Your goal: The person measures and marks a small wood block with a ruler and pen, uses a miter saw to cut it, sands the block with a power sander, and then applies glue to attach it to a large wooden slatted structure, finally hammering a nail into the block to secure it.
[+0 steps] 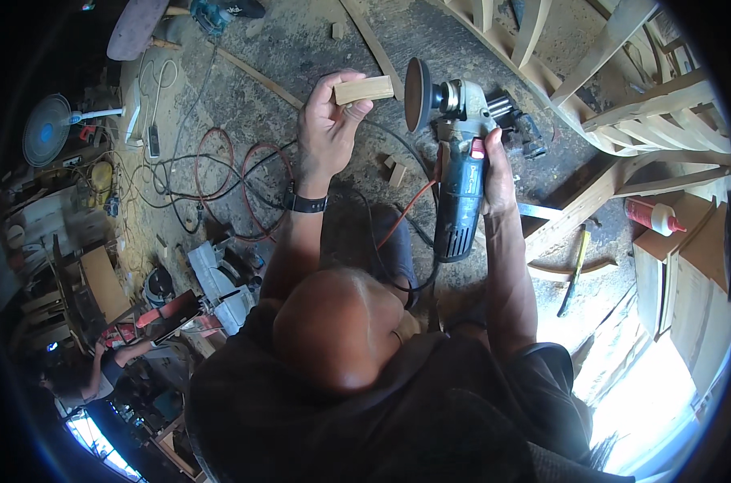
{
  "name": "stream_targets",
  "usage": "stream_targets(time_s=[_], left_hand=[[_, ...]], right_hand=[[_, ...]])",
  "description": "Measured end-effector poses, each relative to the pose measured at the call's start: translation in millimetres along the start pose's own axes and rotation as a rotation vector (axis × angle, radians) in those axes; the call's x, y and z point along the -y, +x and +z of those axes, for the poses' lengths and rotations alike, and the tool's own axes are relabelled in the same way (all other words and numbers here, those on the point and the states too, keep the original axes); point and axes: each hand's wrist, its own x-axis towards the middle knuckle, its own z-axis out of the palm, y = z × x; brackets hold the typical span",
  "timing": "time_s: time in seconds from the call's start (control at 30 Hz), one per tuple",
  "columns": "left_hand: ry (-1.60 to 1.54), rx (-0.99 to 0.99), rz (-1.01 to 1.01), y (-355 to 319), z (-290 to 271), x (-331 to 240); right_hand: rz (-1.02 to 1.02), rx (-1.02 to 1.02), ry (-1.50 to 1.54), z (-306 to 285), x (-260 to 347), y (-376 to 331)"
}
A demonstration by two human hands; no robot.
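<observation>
Near the top centre of the frame, the left hand [327, 129] closes its fingers and thumb around one end of a small rectangular block of pale wood [365, 89], holding it level with its free end just beside, but apart from, the dark round sanding disc [416, 94]. That disc belongs to a dark blue and grey angle grinder [460, 185], which the right hand [496, 173] wraps tightly around at the body, right of centre; an orange cable [398, 217] runs from the tool down toward the middle of the frame. A black wristband [307, 203] sits on the left wrist. On the dusty concrete floor [301, 48] between the hands lie small wood offcuts [395, 171]. At the right, a red glue bottle with a white cap [654, 216] lies on its side on a pale wooden box [671, 241]; what it contains cannot be told. Curved wooden frames [623, 105] fill the upper right, loose cables [220, 173] coil at the left, and a blue fan [47, 129] stands at the far left.
</observation>
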Motion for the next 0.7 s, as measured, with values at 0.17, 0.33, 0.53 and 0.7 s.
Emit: stream_targets(time_s=[0.17,0.33,0.53,0.7], left_hand=[[0.017,0.049,0.063,0.6,3.2,14.0],[0.044,0.049,0.031,-3.1,8.8,10.4],[0.060,0.063,0.014,-4.3,11.7,10.9],[0.018,0.054,0.007,-8.8,12.9,10.1]], right_hand=[[0.010,0.018,-0.022,6.8,1.7,-1.2],[-0.018,-0.017,-0.044,9.8,7.1,-6.0],[-0.034,-0.019,-0.082,2.1,7.2,-8.2],[-0.046,-0.021,-0.122,1.6,8.3,-8.3]])
